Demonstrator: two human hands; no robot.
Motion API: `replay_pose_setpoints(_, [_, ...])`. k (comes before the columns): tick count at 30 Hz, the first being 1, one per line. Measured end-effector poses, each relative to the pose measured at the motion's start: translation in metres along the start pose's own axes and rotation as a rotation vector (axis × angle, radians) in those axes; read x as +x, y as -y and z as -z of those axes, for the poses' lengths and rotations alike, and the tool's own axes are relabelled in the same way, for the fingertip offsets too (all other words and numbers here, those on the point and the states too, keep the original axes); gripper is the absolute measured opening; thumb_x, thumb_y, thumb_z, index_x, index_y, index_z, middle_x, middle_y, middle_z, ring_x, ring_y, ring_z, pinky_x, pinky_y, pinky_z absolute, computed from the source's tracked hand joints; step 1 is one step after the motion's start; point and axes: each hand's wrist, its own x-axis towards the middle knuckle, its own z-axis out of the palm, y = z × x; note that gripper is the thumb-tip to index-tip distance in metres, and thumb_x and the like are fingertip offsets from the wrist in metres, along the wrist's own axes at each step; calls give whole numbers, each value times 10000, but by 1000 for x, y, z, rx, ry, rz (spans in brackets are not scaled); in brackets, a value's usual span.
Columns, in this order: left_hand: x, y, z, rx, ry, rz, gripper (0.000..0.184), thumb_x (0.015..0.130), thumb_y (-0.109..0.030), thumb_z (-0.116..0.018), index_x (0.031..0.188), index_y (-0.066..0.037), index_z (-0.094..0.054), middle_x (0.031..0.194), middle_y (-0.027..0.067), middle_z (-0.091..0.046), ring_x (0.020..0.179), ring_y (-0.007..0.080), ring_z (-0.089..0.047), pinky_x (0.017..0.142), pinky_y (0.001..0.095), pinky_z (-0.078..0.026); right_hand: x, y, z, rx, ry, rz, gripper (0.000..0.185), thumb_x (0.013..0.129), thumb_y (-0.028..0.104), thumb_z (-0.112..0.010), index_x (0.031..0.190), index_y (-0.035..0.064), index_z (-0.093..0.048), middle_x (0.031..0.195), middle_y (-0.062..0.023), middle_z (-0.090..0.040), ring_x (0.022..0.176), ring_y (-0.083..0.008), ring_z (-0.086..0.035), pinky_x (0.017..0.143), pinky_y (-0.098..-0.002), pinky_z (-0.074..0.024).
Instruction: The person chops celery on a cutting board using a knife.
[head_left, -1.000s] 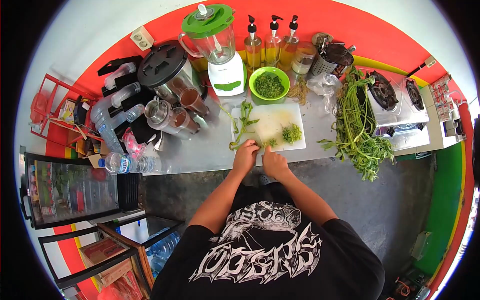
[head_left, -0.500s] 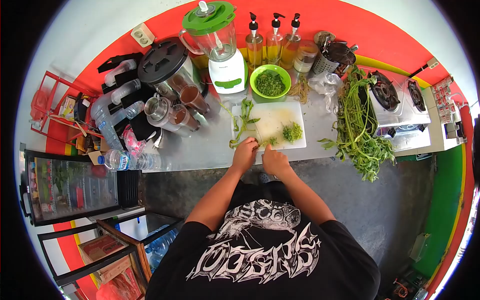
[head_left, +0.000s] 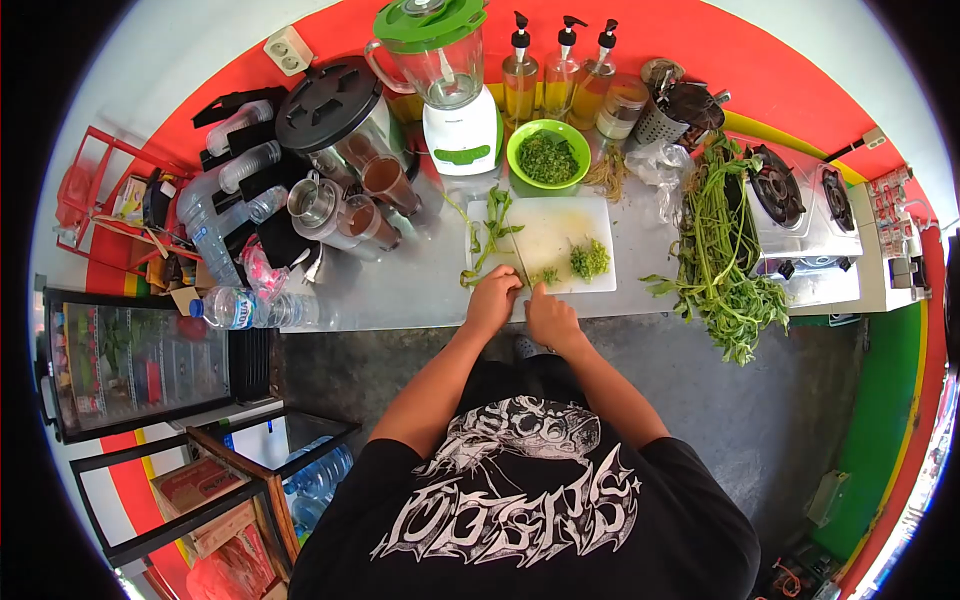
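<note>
A white cutting board lies at the table's front edge. My right hand is closed around a knife, whose thin blade points away from me over the board; the fist covers the handle. Just left of the blade, my left hand is closed with curled fingers on green stems, mostly hidden beneath them. Leafy green stalks lie across the board's left side. Right of the knife are a few chopped bits and a larger chopped green pile. Behind the board, a green bowl holds chopped greens.
A blender, pump bottles and a steel container stand along the wall. Long leafy greens hang over the table's edge beside the gas stove. Cups of brown liquid and plastic bottles are at left.
The view has shifted slightly. The knife blade now shows more plainly between my hands, tilted away from me. Both hands stay at the board's front edge, still closed.
</note>
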Motion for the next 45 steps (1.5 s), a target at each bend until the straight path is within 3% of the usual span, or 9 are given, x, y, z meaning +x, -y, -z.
replay_pose_setpoints(2, [1,-3,5,24,48,-9,94,828,-11,-707,918,16,-694,1043,146,-659,965,381,-645,821,424,-517,4,2,3,-30,13,-2,384,1030,325,-542,1177,-20,-457,1035,-309,-708,967,-491,-706,852,-570,-555])
replay_pose_setpoints(12, [-1,1,3,-5,31,-1,82,836,-6,-706,916,-12,-691,1056,115,-650,965,374,-647,805,441,-521,7,4,2,-42,10,-14,389,1034,323,-540,1184,-25,-453,1031,-292,-713,963,-479,-711,842,-557,-565])
replay_pose_setpoints(29, [1,2,5,-57,29,-7,165,808,38,-709,970,24,-680,1033,151,-654,935,366,-662,811,403,-534,0,9,-15,-9,-67,8,337,1034,306,-546,1125,-9,-469,892,-258,-726,855,-458,-727,761,-555,-576])
replay_pose_setpoints(42, [0,1,4,-96,-19,16,174,786,83,-697,948,24,-678,1022,164,-652,934,396,-650,797,434,-526,1,7,-10,-24,-41,28,341,1033,309,-550,1128,-6,-457,923,-264,-719,880,-463,-722,773,-554,-576])
replay_pose_setpoints(44, [1,4,5,-100,50,2,155,791,67,-707,937,30,-675,1010,167,-655,932,394,-654,794,437,-528,1,9,-10,-44,-32,22,345,1037,315,-541,1135,-4,-454,931,-265,-718,887,-467,-720,780,-553,-575])
replay_pose_setpoints(45, [1,5,6,-45,42,-23,163,792,48,-736,944,29,-680,1044,157,-664,931,374,-669,816,407,-537,1,9,-13,-44,-32,26,345,1037,315,-541,1135,-4,-454,931,-265,-718,887,-467,-720,780,-553,-575])
